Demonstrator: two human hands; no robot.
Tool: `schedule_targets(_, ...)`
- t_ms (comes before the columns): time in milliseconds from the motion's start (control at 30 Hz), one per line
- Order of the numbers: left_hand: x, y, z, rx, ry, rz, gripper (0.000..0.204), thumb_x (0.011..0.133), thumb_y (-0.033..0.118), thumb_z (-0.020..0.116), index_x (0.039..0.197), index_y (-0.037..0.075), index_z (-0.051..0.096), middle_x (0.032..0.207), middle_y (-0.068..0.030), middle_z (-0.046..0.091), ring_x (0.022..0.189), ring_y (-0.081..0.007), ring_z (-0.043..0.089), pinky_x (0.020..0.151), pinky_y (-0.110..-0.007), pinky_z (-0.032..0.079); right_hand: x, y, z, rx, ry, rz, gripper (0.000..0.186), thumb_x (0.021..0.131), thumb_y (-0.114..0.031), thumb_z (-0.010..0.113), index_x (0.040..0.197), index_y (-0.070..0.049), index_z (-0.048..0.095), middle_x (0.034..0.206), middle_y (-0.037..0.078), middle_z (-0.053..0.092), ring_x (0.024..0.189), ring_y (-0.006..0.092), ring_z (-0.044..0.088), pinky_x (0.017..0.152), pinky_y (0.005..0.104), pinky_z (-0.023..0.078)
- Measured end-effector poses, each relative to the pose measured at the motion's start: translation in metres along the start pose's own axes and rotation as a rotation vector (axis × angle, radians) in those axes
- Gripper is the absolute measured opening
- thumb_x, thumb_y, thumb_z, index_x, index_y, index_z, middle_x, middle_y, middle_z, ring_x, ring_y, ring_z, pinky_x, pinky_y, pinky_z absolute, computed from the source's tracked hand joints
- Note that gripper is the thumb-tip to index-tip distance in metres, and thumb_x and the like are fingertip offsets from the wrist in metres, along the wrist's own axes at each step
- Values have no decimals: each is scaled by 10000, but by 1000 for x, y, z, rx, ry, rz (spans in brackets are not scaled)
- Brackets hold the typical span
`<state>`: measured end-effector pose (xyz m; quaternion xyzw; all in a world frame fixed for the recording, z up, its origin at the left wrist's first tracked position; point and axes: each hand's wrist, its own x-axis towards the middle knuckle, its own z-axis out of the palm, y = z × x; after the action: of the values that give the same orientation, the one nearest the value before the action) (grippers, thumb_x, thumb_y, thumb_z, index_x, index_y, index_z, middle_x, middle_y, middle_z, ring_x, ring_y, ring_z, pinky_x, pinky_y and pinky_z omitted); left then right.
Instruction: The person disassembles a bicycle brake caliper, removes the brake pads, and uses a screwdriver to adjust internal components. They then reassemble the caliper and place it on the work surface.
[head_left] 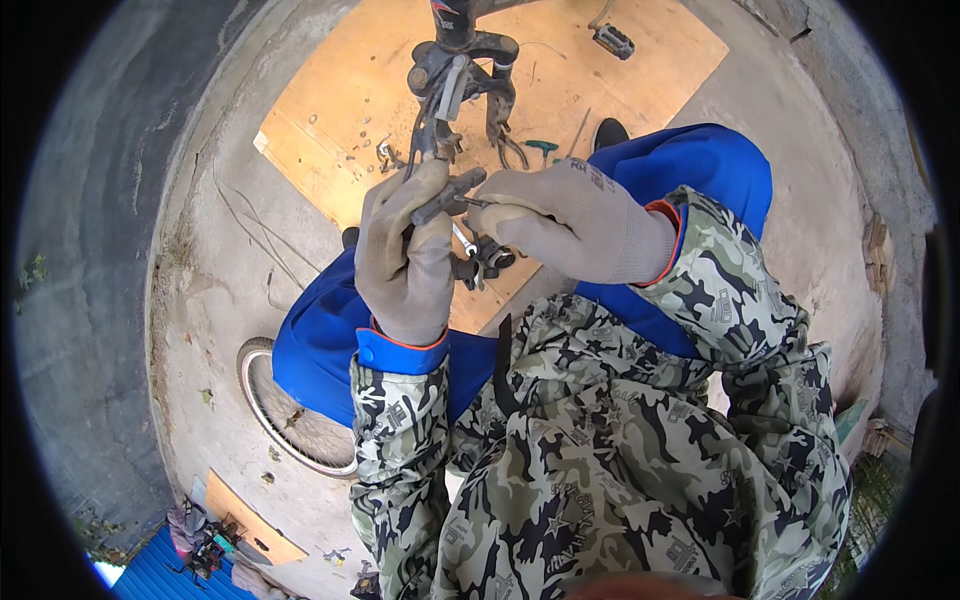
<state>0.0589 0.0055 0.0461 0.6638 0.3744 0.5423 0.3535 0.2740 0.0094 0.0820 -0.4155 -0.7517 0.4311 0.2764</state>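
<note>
1. The left hand (406,255) had fingers curled around a dark part (448,196).
2. The right hand (580,222) had fingers pinched on a thin rod (474,201) beside it.
3. The part was above the board (640,75).

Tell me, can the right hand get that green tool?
Probably yes: the green tool lies on the wooden board, below and beyond the right hand, with nothing seen covering it. But that hand seems to pinch a thin rod, so it may need freeing first.
</note>
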Motion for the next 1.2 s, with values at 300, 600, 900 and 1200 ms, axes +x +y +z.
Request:
schedule_targets(300,-7,-8,-1,6,1,8,341,1028,241,646,1248,-19,641,1190,-188,645,1004,-232,670,841,-331,555,1,6,10,74,-8,-19,292,1042,-268,520,1086,-12,654,703,148,629,612,300,636,581,386,467)
schedule_targets(600,-4,-11,-3,103,-8,8,252,1004,93,638,1236,-4,654,1156,-182,658,952,-229,674,801,-317,561,6,8,15,65,10,32,240,1028,-248,541,1033,-30,643,651,135,576,576,261,593,564,365,444)
schedule_targets(900,-1,-5,7,-585,134,-282,504,1045,296,616,1380,-61,493,1245,-244,635,975,-313,725,761,-419,634,3,-12,-22,378,242,157,174,943,-162,645,886,-12,577,713,-35,530,632,17,473,562,240,388)
schedule_targets(1200,0,10,-2,-443,8,-262,670,1006,220,648,1538,-48,342,1202,-261,656,925,-288,733,790,-379,619,12,-12,-2,390,147,136,337,937,-295,635,1114,-14,691,734,38,647,663,83,585,606,283,473)
